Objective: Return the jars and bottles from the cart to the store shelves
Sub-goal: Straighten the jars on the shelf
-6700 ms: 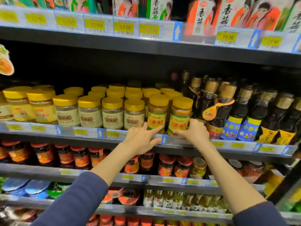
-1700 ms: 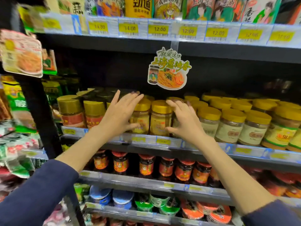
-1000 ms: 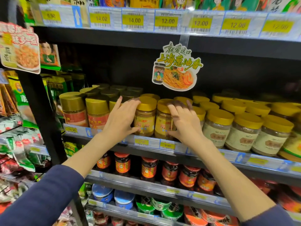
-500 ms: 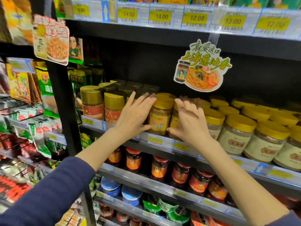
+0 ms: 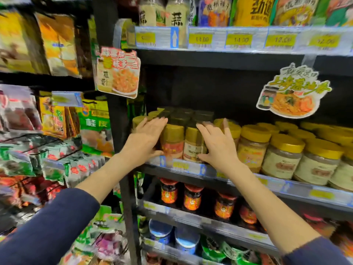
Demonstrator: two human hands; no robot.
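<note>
Two gold-lidded jars stand at the left end of the middle shelf (image 5: 191,167): one with a red label (image 5: 172,143) and one with a pale label (image 5: 193,145). My left hand (image 5: 146,139) lies flat against the left side of the red-label jar, fingers spread. On the other side, my right hand (image 5: 217,146) presses flat against the pale-label jar. Neither hand wraps around a jar. A row of yellow-lidded jars (image 5: 282,155) runs on to the right along the same shelf. The picture is blurred.
A black upright post (image 5: 118,131) bounds the shelf on the left, with hanging snack packets (image 5: 57,115) beyond it. Red-lidded sauce jars (image 5: 192,197) fill the shelf below, blue-lidded tubs (image 5: 160,229) lower still. A paper noodle sign (image 5: 292,92) hangs from the shelf above.
Both hands have slid left along the shelf, from the yellow-lidded jars to the two darker gold-lidded jars at the shelf's left end. The view has swung left as well.
</note>
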